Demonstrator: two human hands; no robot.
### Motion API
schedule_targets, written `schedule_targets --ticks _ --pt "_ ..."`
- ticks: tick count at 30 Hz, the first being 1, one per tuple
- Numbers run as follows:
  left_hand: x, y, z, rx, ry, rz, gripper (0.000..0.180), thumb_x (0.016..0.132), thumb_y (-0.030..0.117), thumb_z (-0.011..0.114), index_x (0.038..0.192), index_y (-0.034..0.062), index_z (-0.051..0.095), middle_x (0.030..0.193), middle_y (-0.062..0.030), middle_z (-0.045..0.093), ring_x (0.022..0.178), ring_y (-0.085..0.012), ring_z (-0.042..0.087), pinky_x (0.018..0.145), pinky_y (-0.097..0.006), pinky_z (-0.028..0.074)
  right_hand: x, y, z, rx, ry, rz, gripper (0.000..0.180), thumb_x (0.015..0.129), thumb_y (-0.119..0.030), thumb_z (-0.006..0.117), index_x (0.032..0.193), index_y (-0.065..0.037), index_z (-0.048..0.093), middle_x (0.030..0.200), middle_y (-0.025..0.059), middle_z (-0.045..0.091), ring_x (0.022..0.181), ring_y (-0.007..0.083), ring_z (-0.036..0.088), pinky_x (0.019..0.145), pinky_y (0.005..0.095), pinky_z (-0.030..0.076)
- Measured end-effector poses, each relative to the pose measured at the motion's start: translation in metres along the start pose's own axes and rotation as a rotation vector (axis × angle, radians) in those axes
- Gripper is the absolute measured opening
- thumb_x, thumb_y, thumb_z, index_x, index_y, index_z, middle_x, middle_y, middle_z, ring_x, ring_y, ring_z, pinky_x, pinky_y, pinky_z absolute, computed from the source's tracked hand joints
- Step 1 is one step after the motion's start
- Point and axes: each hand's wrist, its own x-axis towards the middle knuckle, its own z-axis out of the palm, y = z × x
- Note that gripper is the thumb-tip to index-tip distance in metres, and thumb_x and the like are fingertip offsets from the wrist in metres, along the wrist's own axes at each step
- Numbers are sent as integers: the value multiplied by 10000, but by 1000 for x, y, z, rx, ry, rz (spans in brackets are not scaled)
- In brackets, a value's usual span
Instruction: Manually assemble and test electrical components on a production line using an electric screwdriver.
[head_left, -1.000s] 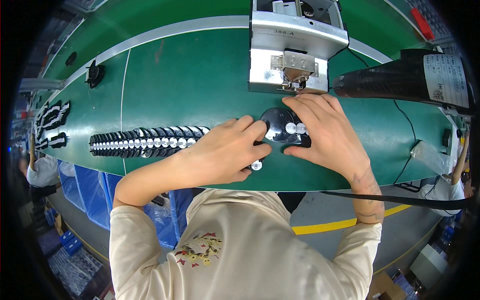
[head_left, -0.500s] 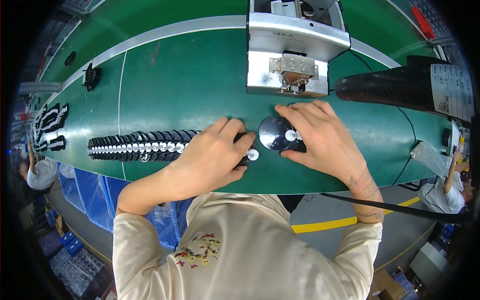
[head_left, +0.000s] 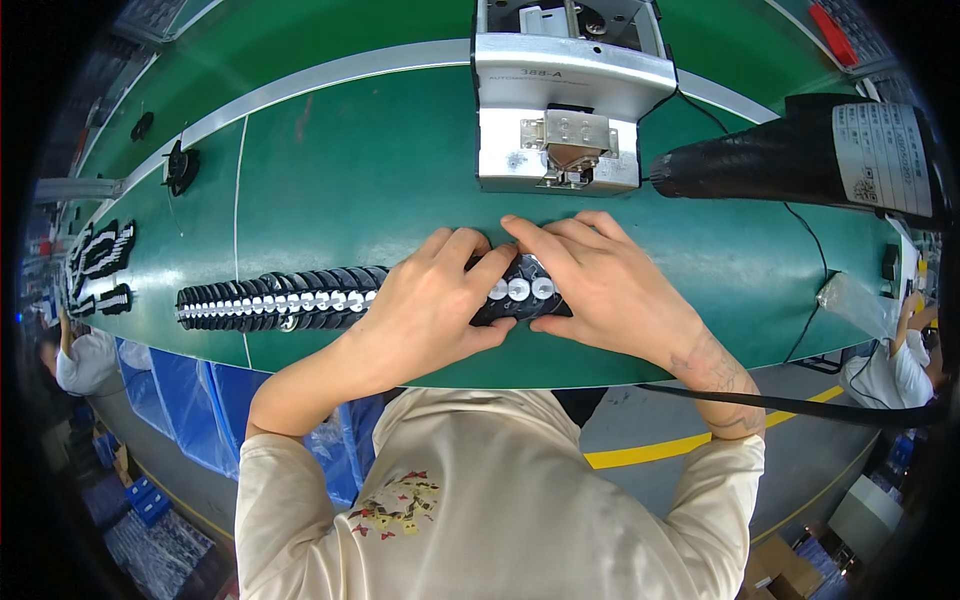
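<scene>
A long row of overlapping black discs with white round hubs [head_left: 290,302] lies on the green table. My left hand [head_left: 435,290] is over the row near its right end, thumb and fingers closed on its two edges. At the very end, my right hand [head_left: 600,285] grips the last black disc [head_left: 556,306] between thumb and fingers. Between my hands, several white hubs [head_left: 518,289] show in a line. My palms and fingers hide part of the discs, and both hands nearly touch.
Ahead stands a metal machine [head_left: 560,115] with a dispensing slot. To its right lies a black, tapered tool [head_left: 760,160] with a label. Black-and-white parts [head_left: 105,255] sit at the far left, a clear plastic bag [head_left: 855,305] at the right. Co-workers [head_left: 88,355] appear at both sides.
My right hand has moved left with its black disc, which now meets the end of the row. The gap between the disc and the row has closed.
</scene>
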Motion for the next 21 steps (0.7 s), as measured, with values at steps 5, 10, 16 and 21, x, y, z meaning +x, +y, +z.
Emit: schedule_targets --ticks 5,10,16,21 --pt "2 2 0 23 39 81 607 678 198 836 1211 15 612 1041 -136 602 956 -319 606 802 -400 548 0 -1 0 -5 1 14 894 658 -180 857 1427 -22 429 1122 130 632 1081 301 589 990 409 406" --pt "2 13 -8 -15 2 35 687 619 141 864 1237 3 597 1134 -170 615 1036 -360 586 877 -443 514 -3 -1 -1 -41 8 4 870 695 -200 841 1432 -21 414 1245 123 611 1160 290 576 1031 408 396" --pt "-2 15 0 -2 8 12 740 591 78 860 1273 -6 585 1183 -178 613 1043 -370 580 910 -451 495 -40 23 -13 75 254 -44 720 739 -227 819 1379 -75 525 1320 123 588 1202 292 561 1043 408 428" --pt "-2 20 -5 59 -19 31 797 594 81 873 1321 -6 559 1209 -173 612 1071 -355 570 938 -447 480 -50 12 -23 -36 257 10 863 634 -286 883 1379 -52 517 1328 99 574 1212 273 538 1027 402 418"
